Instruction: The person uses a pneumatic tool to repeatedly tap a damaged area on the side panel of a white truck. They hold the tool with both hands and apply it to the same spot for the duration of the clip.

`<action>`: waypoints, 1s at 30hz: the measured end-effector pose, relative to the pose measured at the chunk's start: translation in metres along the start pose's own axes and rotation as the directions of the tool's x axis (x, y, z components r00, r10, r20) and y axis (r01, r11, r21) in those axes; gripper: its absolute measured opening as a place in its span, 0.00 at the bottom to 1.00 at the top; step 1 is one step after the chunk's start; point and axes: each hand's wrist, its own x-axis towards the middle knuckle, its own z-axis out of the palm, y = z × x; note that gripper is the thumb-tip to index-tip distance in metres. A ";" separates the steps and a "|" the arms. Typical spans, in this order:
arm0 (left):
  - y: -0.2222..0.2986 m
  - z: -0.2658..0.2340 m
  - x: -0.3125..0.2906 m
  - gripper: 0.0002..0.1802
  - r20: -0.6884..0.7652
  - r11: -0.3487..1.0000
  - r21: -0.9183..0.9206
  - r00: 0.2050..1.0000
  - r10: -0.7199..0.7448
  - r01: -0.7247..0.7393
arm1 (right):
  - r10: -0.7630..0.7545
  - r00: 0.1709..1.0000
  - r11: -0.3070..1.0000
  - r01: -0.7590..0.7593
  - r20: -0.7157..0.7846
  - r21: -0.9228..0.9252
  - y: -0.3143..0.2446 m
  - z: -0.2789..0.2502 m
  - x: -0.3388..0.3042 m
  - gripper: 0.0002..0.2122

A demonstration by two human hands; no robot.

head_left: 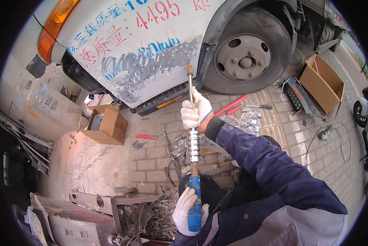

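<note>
Both my hands wear white work gloves and hold a slide hammer, a long metal rod with a ribbed silver weight and a blue handle. My right hand is wrapped round the rod just above the weight. Lower down, my left hand is closed round the blue handle, its fingers partly hidden behind it. The rod's brass-coloured tip points away from me. In the picture it overlaps the white scribbled vehicle panel; whether it touches cannot be told.
A truck wheel stands beyond my right hand. Cardboard boxes lie right and left, the right one by a black-and-grey part with an orange strip. Red bars, a screwdriver and plastic bags lie on the paving. Rusty metal fills the near left.
</note>
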 end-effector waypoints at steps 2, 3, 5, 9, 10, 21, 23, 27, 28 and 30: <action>0.003 -0.001 0.003 0.27 0.014 1.000 0.004 1.000 -0.002 0.001 | 0.003 0.996 1.000 -0.003 0.090 -0.005 0.001 0.001 0.002 0.38; 0.003 -0.002 0.004 0.27 0.014 1.000 0.005 1.000 -0.006 0.006 | 0.036 0.982 0.999 -0.040 0.187 0.021 0.003 0.005 0.004 0.38; 0.000 -0.003 0.003 0.28 0.008 1.000 0.007 1.000 -0.016 0.016 | -0.196 0.894 0.955 0.080 -0.404 -0.285 0.010 0.018 0.009 0.37; -0.005 -0.003 0.001 0.28 0.013 0.999 0.012 0.999 -0.030 0.030 | -0.535 0.526 0.799 0.061 -0.662 -0.598 0.022 0.041 0.019 0.32; -0.004 -0.002 0.001 0.28 0.024 0.999 0.026 0.999 -0.030 0.029 | -0.547 0.508 0.795 0.065 -0.665 -0.603 0.023 0.043 0.019 0.31; 0.016 -0.004 0.012 0.28 0.116 0.983 0.181 0.993 -0.028 0.006 | -0.168 0.976 0.976 0.145 -0.142 -0.162 0.002 0.011 0.006 0.32; 0.017 -0.005 0.013 0.28 0.096 0.984 0.179 0.995 -0.036 0.018 | -0.369 0.770 0.898 0.152 -0.520 -0.413 0.009 0.020 0.008 0.31; 0.016 -0.004 0.012 0.29 0.056 0.989 0.149 0.998 -0.029 0.020 | -0.590 0.473 0.760 0.054 -0.654 -0.647 0.032 0.044 0.016 0.29; 0.015 -0.004 0.011 0.29 0.058 0.989 0.146 0.998 -0.025 0.016 | -0.595 0.465 0.753 0.038 -0.655 -0.657 0.035 0.049 0.016 0.29; 0.014 -0.003 0.011 0.29 0.058 0.991 0.132 0.998 -0.023 0.015 | -0.560 0.460 0.768 -0.022 -0.689 -0.640 0.038 0.053 0.014 0.29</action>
